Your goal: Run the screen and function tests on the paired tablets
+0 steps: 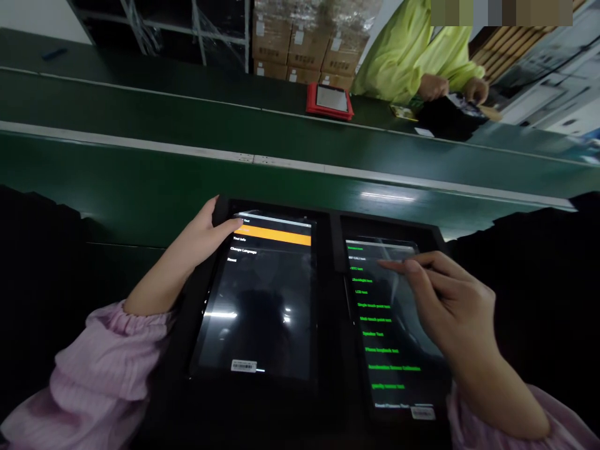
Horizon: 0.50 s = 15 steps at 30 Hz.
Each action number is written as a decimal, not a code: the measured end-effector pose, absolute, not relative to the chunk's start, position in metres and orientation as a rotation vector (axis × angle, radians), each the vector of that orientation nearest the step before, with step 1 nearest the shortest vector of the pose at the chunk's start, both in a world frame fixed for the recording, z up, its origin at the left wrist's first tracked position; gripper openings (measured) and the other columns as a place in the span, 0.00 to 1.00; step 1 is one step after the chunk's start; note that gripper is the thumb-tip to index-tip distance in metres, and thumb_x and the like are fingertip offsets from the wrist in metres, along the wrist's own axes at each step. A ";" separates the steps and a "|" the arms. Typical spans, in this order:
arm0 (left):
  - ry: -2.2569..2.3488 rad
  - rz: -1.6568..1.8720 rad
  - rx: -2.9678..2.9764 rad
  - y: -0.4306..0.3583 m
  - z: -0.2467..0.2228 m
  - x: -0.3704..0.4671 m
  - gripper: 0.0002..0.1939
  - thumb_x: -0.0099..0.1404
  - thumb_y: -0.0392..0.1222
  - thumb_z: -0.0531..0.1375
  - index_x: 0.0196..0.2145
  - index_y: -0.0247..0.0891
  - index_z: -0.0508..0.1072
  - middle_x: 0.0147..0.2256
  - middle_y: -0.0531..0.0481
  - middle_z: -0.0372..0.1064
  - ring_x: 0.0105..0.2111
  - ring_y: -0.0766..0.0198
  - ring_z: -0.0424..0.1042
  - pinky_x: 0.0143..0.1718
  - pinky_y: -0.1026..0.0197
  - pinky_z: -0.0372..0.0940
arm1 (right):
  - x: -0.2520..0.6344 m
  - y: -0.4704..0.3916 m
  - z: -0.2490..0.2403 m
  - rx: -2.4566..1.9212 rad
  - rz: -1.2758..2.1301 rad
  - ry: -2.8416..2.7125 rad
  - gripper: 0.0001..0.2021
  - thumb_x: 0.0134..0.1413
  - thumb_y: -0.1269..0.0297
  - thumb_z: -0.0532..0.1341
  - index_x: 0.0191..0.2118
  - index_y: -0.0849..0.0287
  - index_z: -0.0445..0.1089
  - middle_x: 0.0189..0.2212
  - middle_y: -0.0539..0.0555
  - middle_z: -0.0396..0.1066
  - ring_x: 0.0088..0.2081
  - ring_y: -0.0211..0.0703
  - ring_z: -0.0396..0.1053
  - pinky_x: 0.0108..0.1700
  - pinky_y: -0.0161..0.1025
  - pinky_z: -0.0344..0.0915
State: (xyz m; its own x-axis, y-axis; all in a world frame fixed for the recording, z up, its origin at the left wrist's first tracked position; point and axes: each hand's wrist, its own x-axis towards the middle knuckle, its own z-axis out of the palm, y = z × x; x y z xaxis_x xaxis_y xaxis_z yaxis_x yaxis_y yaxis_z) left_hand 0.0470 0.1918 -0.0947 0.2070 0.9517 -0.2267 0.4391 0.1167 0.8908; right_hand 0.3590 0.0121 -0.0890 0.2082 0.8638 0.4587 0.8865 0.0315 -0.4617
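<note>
Two tablets lie side by side in a black tray (pixel 334 250). On the left tablet (pixel 262 300), a menu shows with one orange row and a barcode label near the bottom. My left hand (pixel 201 234) holds the tray's far left corner, its thumb over the top rows of that screen; its other fingers are mostly hidden behind the edge. The right tablet (pixel 394 340) displays a list of tests in green text. Over its upper part is my right hand (pixel 452 300), empty, index finger stretched to the screen and the other fingers bent. Whether the fingertip touches cannot be told.
Across the green bench (pixel 140 156), a co-worker in a yellow smock (pixel 403 56) handles a dark item (pixel 450 115). A red tray with a tablet (pixel 330 100) lies nearby. Cartons (pixel 300 47) stand behind. Dark stacks (pixel 37 281) flank me on both sides.
</note>
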 end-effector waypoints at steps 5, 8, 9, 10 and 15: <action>1.406 0.610 1.411 0.190 -0.090 0.044 0.35 0.69 0.51 0.63 0.69 0.44 0.62 0.64 0.46 0.67 0.61 0.48 0.70 0.63 0.47 0.65 | 0.357 0.013 -0.086 -1.734 0.104 -1.711 0.18 0.67 0.63 0.59 0.26 0.55 0.80 0.22 0.49 0.71 0.19 0.31 0.64 0.20 0.33 0.57; 1.403 0.544 1.445 0.191 -0.086 0.041 0.34 0.69 0.51 0.63 0.69 0.46 0.62 0.65 0.46 0.67 0.60 0.47 0.70 0.63 0.44 0.65 | 0.357 0.015 -0.085 -1.705 0.109 -1.751 0.17 0.65 0.66 0.59 0.26 0.55 0.80 0.22 0.48 0.70 0.21 0.32 0.67 0.22 0.31 0.59; 1.393 0.523 1.470 0.191 -0.084 0.039 0.34 0.68 0.52 0.62 0.69 0.46 0.62 0.65 0.46 0.67 0.61 0.47 0.70 0.63 0.43 0.64 | 0.357 0.015 -0.085 -1.693 0.113 -1.767 0.17 0.65 0.66 0.59 0.26 0.55 0.79 0.21 0.48 0.70 0.21 0.31 0.68 0.22 0.30 0.59; 1.381 0.505 1.507 0.192 -0.082 0.036 0.34 0.68 0.53 0.62 0.69 0.46 0.63 0.65 0.46 0.66 0.62 0.46 0.69 0.64 0.43 0.63 | 0.357 0.016 -0.084 -1.680 0.123 -1.784 0.17 0.65 0.67 0.59 0.24 0.55 0.79 0.21 0.48 0.70 0.21 0.31 0.68 0.22 0.29 0.60; 1.310 0.366 1.761 0.191 -0.074 0.020 0.40 0.67 0.56 0.62 0.72 0.45 0.58 0.70 0.46 0.60 0.67 0.45 0.62 0.69 0.45 0.57 | 0.355 0.017 -0.082 -1.689 0.135 -1.829 0.21 0.66 0.62 0.57 0.22 0.56 0.77 0.21 0.49 0.71 0.19 0.32 0.69 0.20 0.30 0.60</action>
State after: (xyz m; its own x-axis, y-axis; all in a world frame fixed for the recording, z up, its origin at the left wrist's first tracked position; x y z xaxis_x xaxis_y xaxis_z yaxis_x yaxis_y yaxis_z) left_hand 0.0202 0.1908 -0.0738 0.3991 0.8800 -0.2576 0.6186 -0.0511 0.7841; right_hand 0.3553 0.0169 -0.0821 0.0272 0.9258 0.3770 0.8602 0.1704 -0.4807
